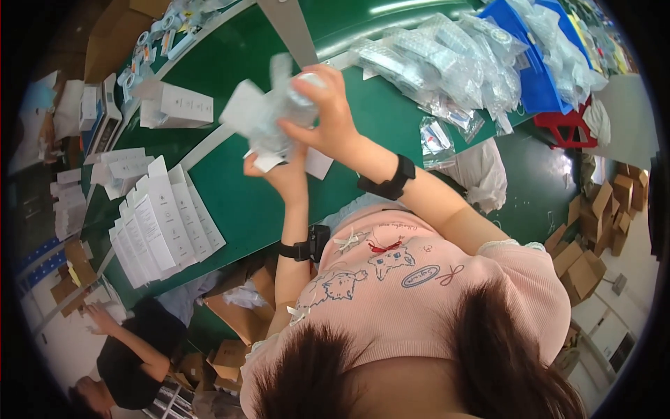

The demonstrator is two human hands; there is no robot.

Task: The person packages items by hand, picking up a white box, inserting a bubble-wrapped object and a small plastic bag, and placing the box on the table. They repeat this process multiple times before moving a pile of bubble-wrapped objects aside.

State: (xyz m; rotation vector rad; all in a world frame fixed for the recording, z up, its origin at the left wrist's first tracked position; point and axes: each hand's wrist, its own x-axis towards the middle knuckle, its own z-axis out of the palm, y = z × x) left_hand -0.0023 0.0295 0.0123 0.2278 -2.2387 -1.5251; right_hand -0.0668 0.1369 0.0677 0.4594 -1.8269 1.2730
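Above the green table [241, 209], my right hand [329, 115] is closed around a clear bubble-wrapped item [296, 101], blurred by motion. Just below it, my left hand [286, 178] grips a small white box [244, 108] by its lower end, its flaps standing out. The wrapped item overlaps the box mouth; whether it is partly inside cannot be made out. Left of my hands lies another white box [185, 105]. A row of open white boxes [164, 220] leans together at the table's left side.
Several bubble-wrapped packs [440, 63] are heaped at the right, beside a blue bin [520, 52]. A small clear bag [436, 140] lies near the table edge. A red stool [569, 126] stands beyond. Another person [139, 349] works at lower left. Cardboard boxes [593, 216] sit at right.
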